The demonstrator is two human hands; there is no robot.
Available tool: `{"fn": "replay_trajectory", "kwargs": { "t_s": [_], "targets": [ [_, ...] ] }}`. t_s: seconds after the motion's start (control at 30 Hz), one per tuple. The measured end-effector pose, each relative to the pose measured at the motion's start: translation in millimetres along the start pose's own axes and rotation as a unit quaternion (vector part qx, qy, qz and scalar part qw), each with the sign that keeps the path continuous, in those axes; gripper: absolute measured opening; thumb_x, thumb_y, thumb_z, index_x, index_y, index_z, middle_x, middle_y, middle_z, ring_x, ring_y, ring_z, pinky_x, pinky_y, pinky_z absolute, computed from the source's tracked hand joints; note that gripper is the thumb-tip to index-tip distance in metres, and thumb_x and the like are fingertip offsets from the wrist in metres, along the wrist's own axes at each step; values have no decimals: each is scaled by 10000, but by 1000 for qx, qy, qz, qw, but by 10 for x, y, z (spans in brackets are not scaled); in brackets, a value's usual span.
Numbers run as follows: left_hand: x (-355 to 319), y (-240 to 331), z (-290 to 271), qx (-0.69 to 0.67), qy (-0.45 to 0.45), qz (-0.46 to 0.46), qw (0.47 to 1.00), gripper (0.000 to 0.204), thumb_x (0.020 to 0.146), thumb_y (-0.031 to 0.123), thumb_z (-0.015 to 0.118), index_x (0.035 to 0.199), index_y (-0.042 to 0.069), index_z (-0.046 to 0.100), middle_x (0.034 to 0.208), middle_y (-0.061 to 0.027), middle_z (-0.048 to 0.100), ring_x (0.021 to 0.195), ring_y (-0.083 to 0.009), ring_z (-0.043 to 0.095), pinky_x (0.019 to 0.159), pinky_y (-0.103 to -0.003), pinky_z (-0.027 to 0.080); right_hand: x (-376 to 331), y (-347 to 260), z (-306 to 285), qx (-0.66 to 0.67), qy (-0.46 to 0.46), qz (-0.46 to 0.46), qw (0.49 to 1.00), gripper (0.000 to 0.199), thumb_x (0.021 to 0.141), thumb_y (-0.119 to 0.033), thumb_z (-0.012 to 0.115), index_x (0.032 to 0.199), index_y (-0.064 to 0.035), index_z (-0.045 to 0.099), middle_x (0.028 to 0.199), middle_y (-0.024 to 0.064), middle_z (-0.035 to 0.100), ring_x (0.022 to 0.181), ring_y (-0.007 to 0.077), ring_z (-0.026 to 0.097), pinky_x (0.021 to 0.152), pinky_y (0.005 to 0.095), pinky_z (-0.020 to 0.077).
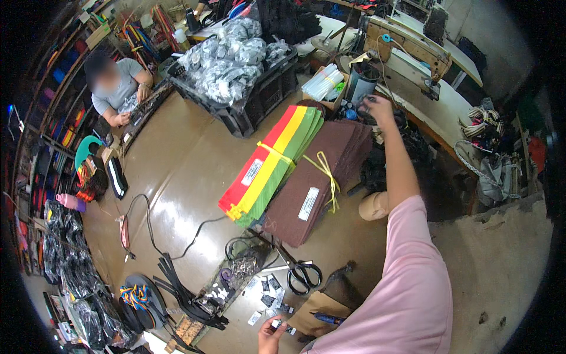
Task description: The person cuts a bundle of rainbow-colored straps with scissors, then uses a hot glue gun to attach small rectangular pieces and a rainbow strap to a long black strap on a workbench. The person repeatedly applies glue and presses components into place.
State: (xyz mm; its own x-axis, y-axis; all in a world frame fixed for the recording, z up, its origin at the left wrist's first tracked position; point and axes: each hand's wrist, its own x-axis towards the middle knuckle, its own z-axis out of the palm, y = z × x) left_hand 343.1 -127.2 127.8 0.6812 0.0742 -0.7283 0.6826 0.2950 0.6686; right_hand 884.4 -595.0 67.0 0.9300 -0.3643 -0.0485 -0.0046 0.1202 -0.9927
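Low in the view, my left hand (270, 338) pinches a small black-and-white label (283, 326). Several similar loose labels (269, 299) lie on the table just beyond it. My right arm stretches far forward. At its end my right hand (378, 108) has its fingers curled down among dark items beside a grey cylindrical container (362, 82); what they grip is hidden. Left of that arm rest a stack of brown fabric pieces (295, 189) tied with yellow ribbon and a bundle of red, yellow and green striped fabric (268, 171). Black-handled scissors (303, 277) lie near the labels.
A black crate (236, 115) of plastic-wrapped goods stands at the back, beside a box of white sticks (324, 82). A co-worker (121, 88) sits at far left. Black straps (177, 289) and a coil of cords (137, 297) lie front left. A sewing machine (407, 53) stands right.
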Motion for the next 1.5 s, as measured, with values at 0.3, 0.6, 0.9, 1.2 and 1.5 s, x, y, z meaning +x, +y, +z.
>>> {"fn": "replay_trajectory", "kwargs": {
  "t_s": [0.3,0.6,0.9,1.2,1.5],
  "targets": [
    [-349,-303,-355,12,49,-19,999,240,891,169,681,1106,62,681,929,-35,686,801,-132,624,713,-263,489,-407,-871,230,265,20,-36,963,323,917,75,590,1217,118,478,1155,195,589,1065,279,621,954,493,574],
    [-723,-945,-606,6,41,5,999,311,893,97,738,1186,34,659,889,55,608,793,-47,529,714,-212,441,-2502,-1564,1197,213,-448,-70,866,329,954,-31,592,1273,40,559,1211,154,650,1102,218,641,977,356,547],
    [-1440,-3128,-1300,53,-72,-110,990,285,907,151,716,1147,1,680,1058,-51,693,952,-134,633,850,-274,504,-4845,-237,2428,-55,-706,204,676,276,838,66,650,1113,85,669,1098,182,699,966,210,705,853,268,548],
    [-863,-4833,-2444,296,-28,-97,950,337,893,211,723,1164,16,680,1102,-94,698,982,-177,643,878,-300,500,-6310,1029,2411,-283,-647,154,691,245,858,-7,696,1101,-16,727,1053,72,733,931,123,655,828,274,522],
    [285,-5215,-2939,513,107,-70,849,369,872,235,739,1168,23,680,1086,-99,701,959,-175,644,859,-299,502,-6843,805,2109,-409,-629,-303,588,458,819,-94,743,1266,-108,646,1332,134,595,1183,288,600,960,336,500]
  ]
}}
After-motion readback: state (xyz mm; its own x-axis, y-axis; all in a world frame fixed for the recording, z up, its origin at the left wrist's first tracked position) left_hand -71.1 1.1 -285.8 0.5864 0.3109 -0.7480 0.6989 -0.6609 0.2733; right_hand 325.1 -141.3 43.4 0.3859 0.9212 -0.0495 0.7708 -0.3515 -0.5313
